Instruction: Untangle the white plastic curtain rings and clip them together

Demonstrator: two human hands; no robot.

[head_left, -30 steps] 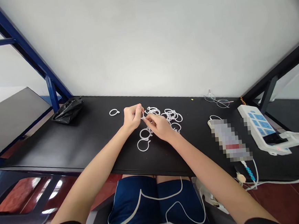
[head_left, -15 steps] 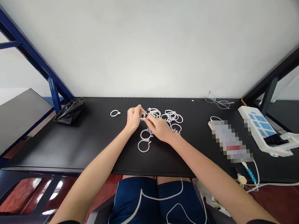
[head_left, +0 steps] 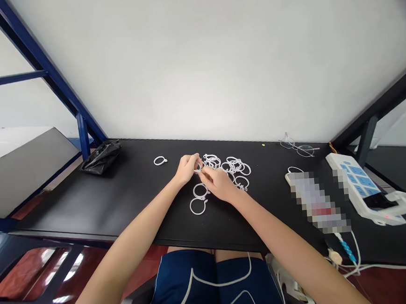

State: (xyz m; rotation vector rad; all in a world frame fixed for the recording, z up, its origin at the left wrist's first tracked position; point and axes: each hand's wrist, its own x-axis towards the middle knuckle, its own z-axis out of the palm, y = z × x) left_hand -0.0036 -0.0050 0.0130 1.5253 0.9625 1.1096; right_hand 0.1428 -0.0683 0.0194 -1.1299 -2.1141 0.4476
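My left hand (head_left: 186,170) and my right hand (head_left: 218,183) meet over the middle of the black table. Pinched between their fingertips is a white curtain ring (head_left: 198,170), partly covered by the fingers. Just beyond and beside my right hand lies a loose pile of white curtain rings (head_left: 243,169), several of them overlapping. Nearer to me, two more rings touch or nearly touch, the closest one (head_left: 198,213) lying flat. Off to the left, a single ring (head_left: 159,164) with a small eyelet rests apart from the others.
A crumpled black plastic bag (head_left: 102,159) lies at the table's left end. On the right are eyeglasses (head_left: 304,151), a phone (head_left: 317,204) with a cable, and a white power strip (head_left: 362,184) with a plug in it. A white wall stands behind the black table (head_left: 139,194).
The whole view has tilted slightly, so everything sits a little lower in the picture. My hands remain together on the ring, with only a small shift of the fingers.
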